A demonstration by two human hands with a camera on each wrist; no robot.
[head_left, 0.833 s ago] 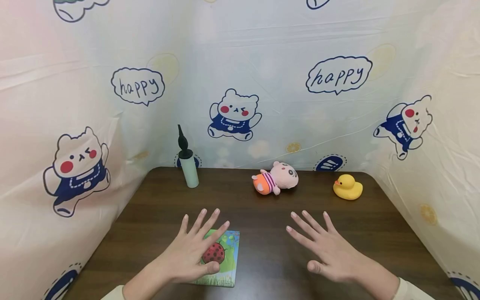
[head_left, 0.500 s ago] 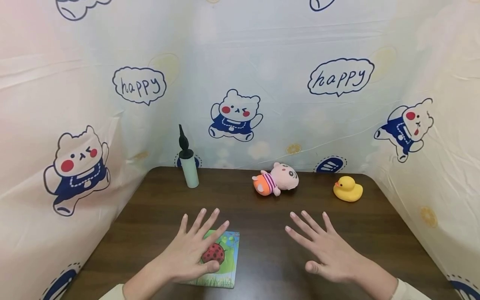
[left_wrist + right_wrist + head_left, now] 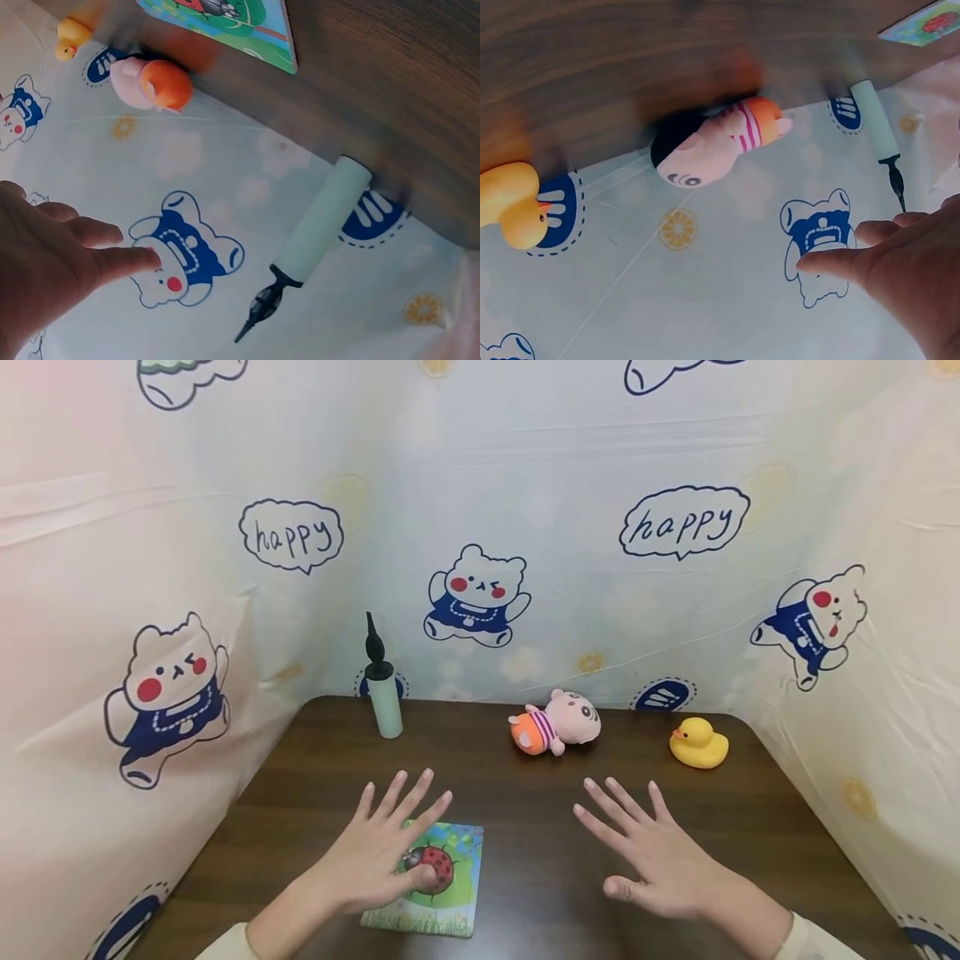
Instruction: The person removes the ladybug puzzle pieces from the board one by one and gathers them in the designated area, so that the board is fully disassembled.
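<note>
My left hand (image 3: 382,852) is held over the front left of the table with its fingers spread and nothing in them. In the head view it overlaps a square ladybug picture (image 3: 450,906), flat on the tabletop, and hides part of its left side. To the right, my right hand (image 3: 656,860) hovers with spread fingers, holding nothing. Beyond the hands lies a plush doll (image 3: 555,724) in a striped top and orange bottoms. A yellow rubber duck (image 3: 699,745) sits at the back right. A pale green hand pump (image 3: 386,703) with a black nozzle stands upright at the back left.
The dark wooden table (image 3: 517,793) has rounded far corners. A printed cloth (image 3: 570,568) with bears and "happy" bubbles encloses it at the back and both sides.
The head view has shifted slightly, so the table things sit a little lower and further right. My left hand has risen slightly off the picture's middle, baring more of the ladybug.
</note>
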